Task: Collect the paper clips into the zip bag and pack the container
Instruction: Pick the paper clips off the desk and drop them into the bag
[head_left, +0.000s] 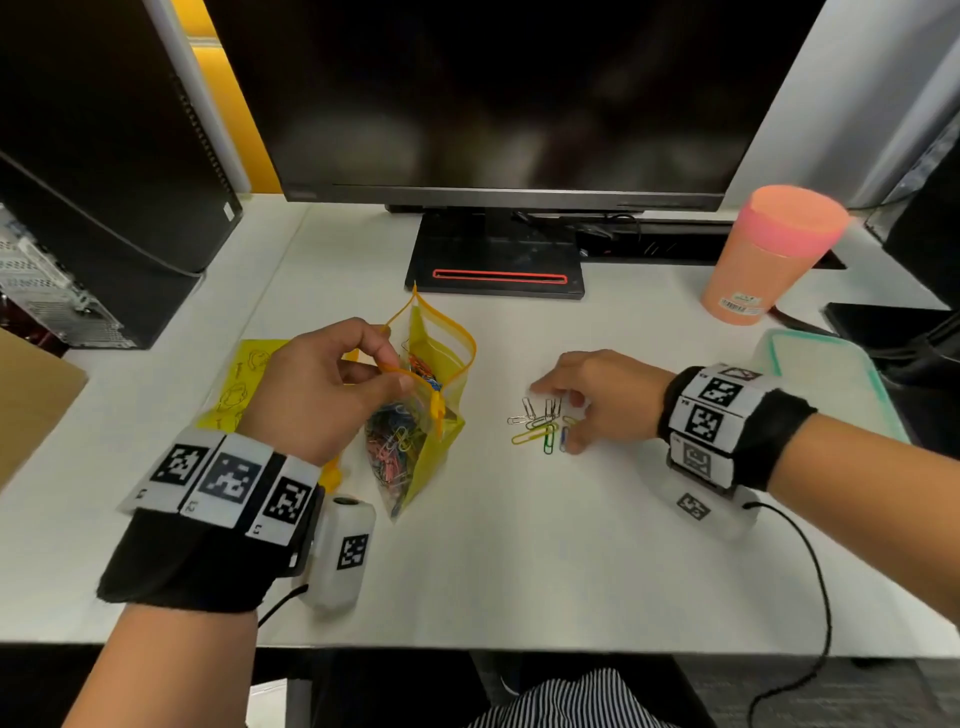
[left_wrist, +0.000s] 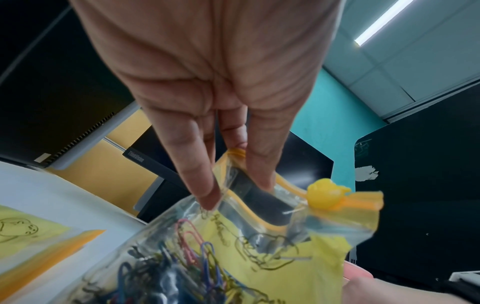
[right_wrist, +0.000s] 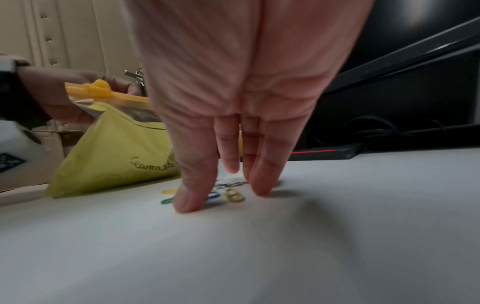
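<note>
Yellow-backed clear plastic zip bag (head_left: 423, 415), part-filled with coloured clips, stands on the white desk (head_left: 519, 545), its orange zip edge pinched in my left hand (head_left: 322, 387). My right hand (head_left: 597, 397), fingers extended, presses fingertips (right_wrist: 185, 203) around loose wire paper clips (head_left: 540, 423).

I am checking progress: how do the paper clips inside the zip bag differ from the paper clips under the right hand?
The clips in the zip bag form a dense heap; the loose clips are few, flat on the desk. The left hand holds the bag open by its rim; the right hand touches the loose ones. Both are mixed colours.
</note>
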